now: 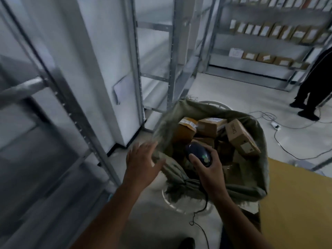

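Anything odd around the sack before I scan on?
Parcels lie tumbled at angles in the green sack, nothing spilled. A loose cable with a power strip trails across the floor beyond it, a possible trip hazard.

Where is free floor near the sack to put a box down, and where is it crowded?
Bare floor lies between the sack and the far shelves; more below the left hand. Inside the sack, boxes crowd under the scanner in the right hand.
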### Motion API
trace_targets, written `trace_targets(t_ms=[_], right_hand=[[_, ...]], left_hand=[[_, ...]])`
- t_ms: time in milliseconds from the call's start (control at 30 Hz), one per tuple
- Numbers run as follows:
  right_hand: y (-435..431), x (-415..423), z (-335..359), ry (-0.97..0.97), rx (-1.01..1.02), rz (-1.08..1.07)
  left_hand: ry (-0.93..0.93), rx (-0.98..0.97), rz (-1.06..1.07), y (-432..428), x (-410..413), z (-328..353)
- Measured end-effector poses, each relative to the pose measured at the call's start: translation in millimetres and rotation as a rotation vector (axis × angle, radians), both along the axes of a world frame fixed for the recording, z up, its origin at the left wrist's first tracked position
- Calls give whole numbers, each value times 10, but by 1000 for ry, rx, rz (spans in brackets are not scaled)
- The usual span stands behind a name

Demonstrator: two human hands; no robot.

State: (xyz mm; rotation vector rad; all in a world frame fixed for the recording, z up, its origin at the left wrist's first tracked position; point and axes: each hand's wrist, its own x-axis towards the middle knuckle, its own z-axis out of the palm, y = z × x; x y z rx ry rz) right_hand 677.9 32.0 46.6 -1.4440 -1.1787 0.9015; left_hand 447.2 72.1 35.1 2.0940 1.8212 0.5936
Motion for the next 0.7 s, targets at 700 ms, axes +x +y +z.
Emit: trace_targets(t_ms=[700], right_hand=[[-1522,-4030,-131,-162,45,849]], left_hand=[[-29,126,927,-3317,-3379,-37]])
